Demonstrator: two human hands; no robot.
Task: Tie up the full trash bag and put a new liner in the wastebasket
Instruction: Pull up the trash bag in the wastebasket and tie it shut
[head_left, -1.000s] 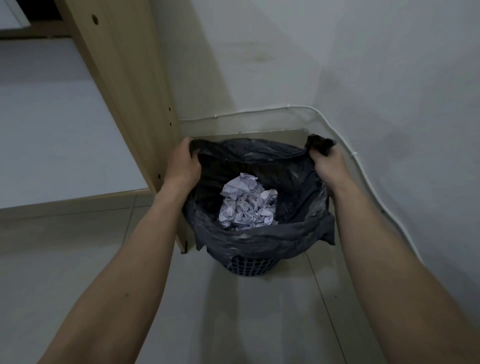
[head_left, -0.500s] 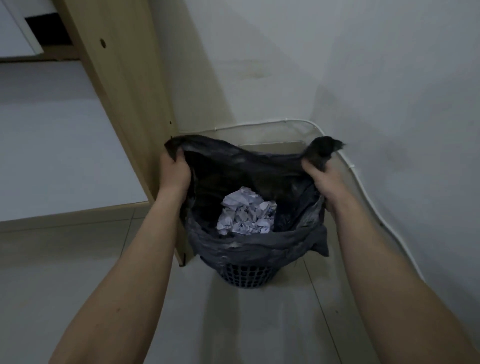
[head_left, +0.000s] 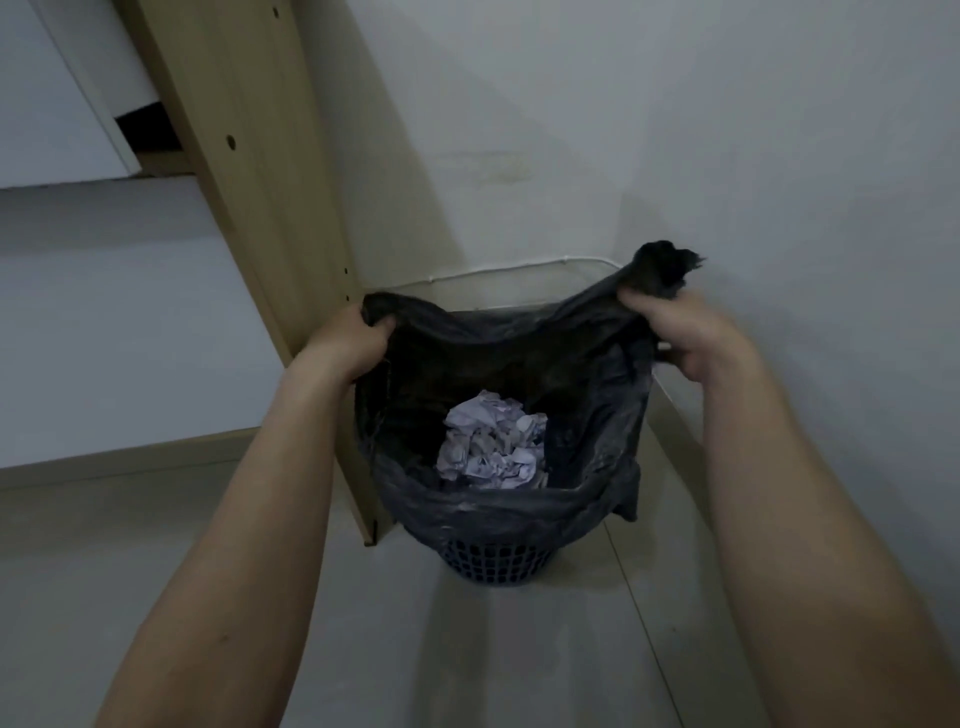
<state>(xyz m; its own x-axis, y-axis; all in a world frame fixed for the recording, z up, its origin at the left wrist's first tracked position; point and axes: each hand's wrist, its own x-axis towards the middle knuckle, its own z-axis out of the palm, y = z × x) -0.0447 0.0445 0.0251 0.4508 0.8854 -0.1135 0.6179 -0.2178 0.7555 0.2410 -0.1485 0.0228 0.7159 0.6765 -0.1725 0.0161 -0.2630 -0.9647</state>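
Bag: black trash bag (head_left: 587, 364) sits in the wastebasket (head_left: 496, 564), mouth pulled up & wide open; near edge still folded down over the basket rim, far edge stretched taut betw. both hands above the basket.
Left hand: left hand (head_left: 353, 338) up and left of the wastebasket, fingers curled tight round the bag's left rim corner, thumb on top of the plastic.
Right hand: right hand (head_left: 685, 332) up and right of the wastebasket, fingers closed on a bunched tuft of bag rim; the tuft sticks up past the knuckles. Held higher than the left.
Contents: crumpled paper (head_left: 491, 441), white w/ faint print, piled in the bag's bottom, directly above the wastebasket in frame.
Wastebasket: dark blue plastic, lattice sides; only the lower part shows under the bag. Stands on the floor (head_left: 467, 665) in a room corner.
Panel: wooden panel (head_left: 270, 218) w/ small drill holes, just left of the wastebasket, its bottom corner on the floor beside the basket.
Cable: thin white cable (head_left: 519, 267) runs along the wall base behind the wastebasket, then down the right wall's foot.
Floor: pale tiles, a grout line runs fwd from the wastebasket's right side.
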